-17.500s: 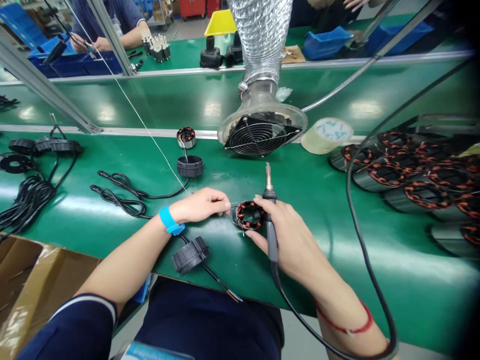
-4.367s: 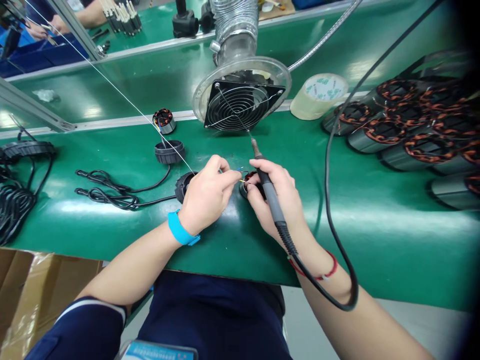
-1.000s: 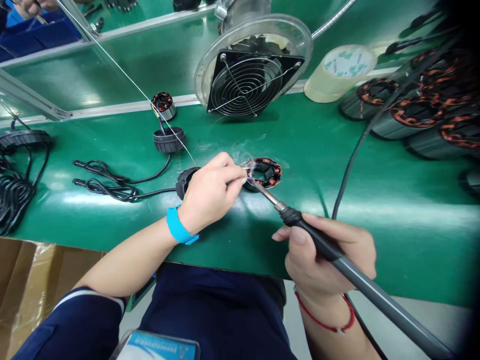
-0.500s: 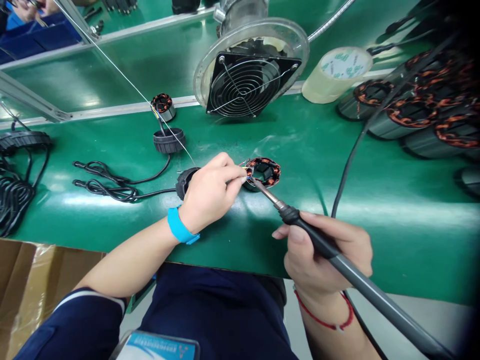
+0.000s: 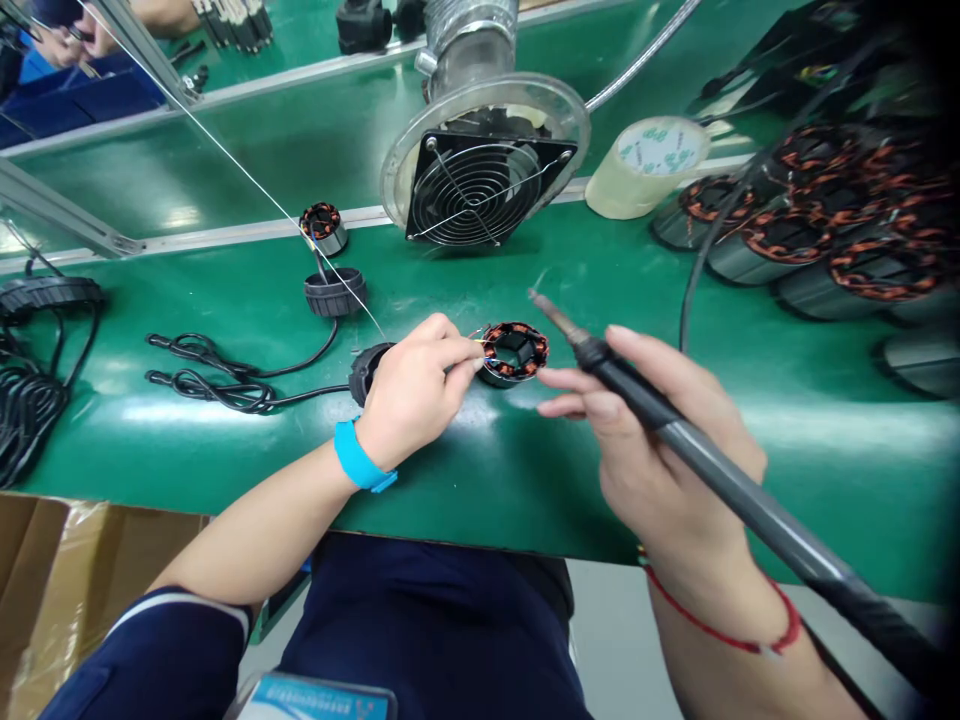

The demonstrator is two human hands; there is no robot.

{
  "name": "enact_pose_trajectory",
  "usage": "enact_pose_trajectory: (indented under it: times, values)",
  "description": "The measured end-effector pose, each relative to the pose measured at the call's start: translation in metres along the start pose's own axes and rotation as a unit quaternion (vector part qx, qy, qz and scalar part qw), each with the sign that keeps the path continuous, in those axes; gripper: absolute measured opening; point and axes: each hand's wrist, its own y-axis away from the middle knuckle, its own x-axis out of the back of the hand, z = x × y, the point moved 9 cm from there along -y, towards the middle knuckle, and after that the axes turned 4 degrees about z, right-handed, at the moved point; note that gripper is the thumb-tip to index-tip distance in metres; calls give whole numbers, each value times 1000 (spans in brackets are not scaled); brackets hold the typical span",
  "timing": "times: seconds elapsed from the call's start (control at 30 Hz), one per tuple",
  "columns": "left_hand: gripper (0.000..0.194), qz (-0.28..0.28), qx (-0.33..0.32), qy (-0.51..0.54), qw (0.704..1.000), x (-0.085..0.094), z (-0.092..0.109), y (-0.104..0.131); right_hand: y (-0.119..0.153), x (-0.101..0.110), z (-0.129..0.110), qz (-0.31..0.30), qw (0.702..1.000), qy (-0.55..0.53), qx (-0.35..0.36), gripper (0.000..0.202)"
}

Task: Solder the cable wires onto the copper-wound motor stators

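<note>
My left hand [image 5: 422,375] is closed in a pinch on thin coloured wires [image 5: 481,346] at the left edge of a copper-wound motor stator [image 5: 546,352]. A thin pale strand [image 5: 240,163] slants down from the upper left and disappears behind this hand. Beneath the hand, partly covered, sits a black ribbed cap [image 5: 364,372] with a cable. My right hand [image 5: 667,455] grips a soldering iron [image 5: 690,450] by its dark handle. The iron's tip is in the air above and right of the stator, apart from it, with a faint wisp of smoke beside it.
A fan with a wire guard [image 5: 474,190] hangs at the back, beside a tape roll [image 5: 645,165]. More stators [image 5: 787,240] stand at the right. Another stator [image 5: 324,228], a second cap [image 5: 335,292] and coiled black cables [image 5: 30,415] lie leftward. A co-worker's hands [image 5: 71,40] show upper left.
The soldering iron has lifted off the wires at the stator and moved up and right with my right hand. My left hand keeps its pinch; the view has shifted slightly.
</note>
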Motion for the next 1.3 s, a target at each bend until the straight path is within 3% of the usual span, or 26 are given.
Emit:
enact_pose_trajectory:
  times: [0.13, 0.2, 0.27, 0.5, 0.7, 0.87, 0.97, 1.07, 1.17, 1.3]
  values:
    - [18, 2, 4, 0, 1000, 0, -1, 0, -37, -13, 5, -105, 993, 44, 4, 19]
    - [17, 2, 4, 2, 1000, 0, -1, 0, -46, -27, 7, -173, 984, 43, 25, 24]
    - [17, 3, 5, 4, 1000, 0, -2, 1, -47, -38, 10, -202, 978, 34, 39, 34]
    - [17, -3, 6, 2, 1000, -1, -3, 0, -28, -56, 24, -153, 987, 22, 52, 41]
    - [17, -2, 13, 13, 1000, -2, -4, 2, -25, -58, 24, -127, 990, 17, 60, 40]
    - [12, 2, 11, 9, 1000, 0, -2, 3, -25, -57, 7, -138, 980, 33, 140, 45]
    - [6, -1, 44, -15, 999, 4, -6, 2, -22, -56, -1, -143, 971, 54, 184, 45]
    - [19, -50, 102, -54, 992, 5, -15, 1, -23, -51, 4, -118, 977, 69, 162, 43]
    - [9, -149, 109, -72, 980, 2, -16, 1, -25, -48, 20, -89, 988, 72, 106, 48]
    - [16, -247, 168, 38, 954, 4, -22, 3, -24, -62, 34, -147, 986, 32, 73, 44]
